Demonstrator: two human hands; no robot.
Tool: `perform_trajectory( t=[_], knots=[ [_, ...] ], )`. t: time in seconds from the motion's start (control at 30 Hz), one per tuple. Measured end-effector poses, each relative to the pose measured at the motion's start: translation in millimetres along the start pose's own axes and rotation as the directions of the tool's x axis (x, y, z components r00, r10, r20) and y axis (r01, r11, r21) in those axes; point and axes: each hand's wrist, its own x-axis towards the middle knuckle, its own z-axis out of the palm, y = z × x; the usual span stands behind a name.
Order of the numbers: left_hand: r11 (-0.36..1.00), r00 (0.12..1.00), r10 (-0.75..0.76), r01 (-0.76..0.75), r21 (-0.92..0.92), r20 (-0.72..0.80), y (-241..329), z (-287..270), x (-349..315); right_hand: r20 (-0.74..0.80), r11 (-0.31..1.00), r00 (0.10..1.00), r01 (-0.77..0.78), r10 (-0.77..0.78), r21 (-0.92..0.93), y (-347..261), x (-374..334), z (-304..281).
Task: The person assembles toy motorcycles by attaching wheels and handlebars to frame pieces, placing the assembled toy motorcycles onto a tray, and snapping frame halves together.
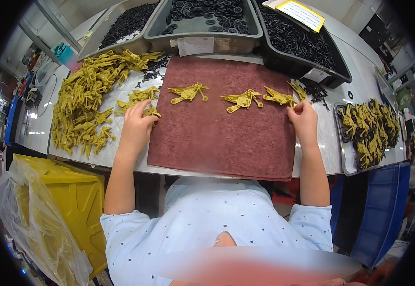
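Observation:
Yellow molded plastic parts with a pointed end and small round ends lie in front of me. My left hand (pixel 137 126) is at the left edge of a dark red cloth (pixel 217 138), thumb and fingers closed around a yellow part (pixel 151 112) beside a few others. My right hand (pixel 305 125) is at the cloth's right edge, fingertips pinched at the end of another yellow part (pixel 278 97); the exact contact is partly hidden. Two more parts, one left of center (pixel 189 93) and one right of center (pixel 243 99), lie apart on the cloth.
A heap of yellow parts (pixel 83 95) lies at the left. Bins of black pieces (pixel 300 43) and black wheels (pixel 202 35) stand along the back. At right is a tray (pixel 345 159) of yellow parts with black wheels. A yellow crate (pixel 69 190) stands below left.

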Motion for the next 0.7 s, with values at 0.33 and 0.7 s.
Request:
perform_trajectory(
  t=[0.33, 0.7],
  knots=[
    [0.974, 0.973, 0.217, -0.221, -0.048, -0.078, 34.0, 21.9, 78.1, 0.080, 0.987, 0.995, 0.062, -0.051, -0.146, -5.5, -6.2, 5.7],
    [0.945, 0.983, 0.163, -0.180, 0.273, 0.085, 47.7, 52.7, 105.2, 0.156, 0.990, 0.988, 0.040, -0.018, -0.137, 8.2, -7.3, -5.8]
  ],
)
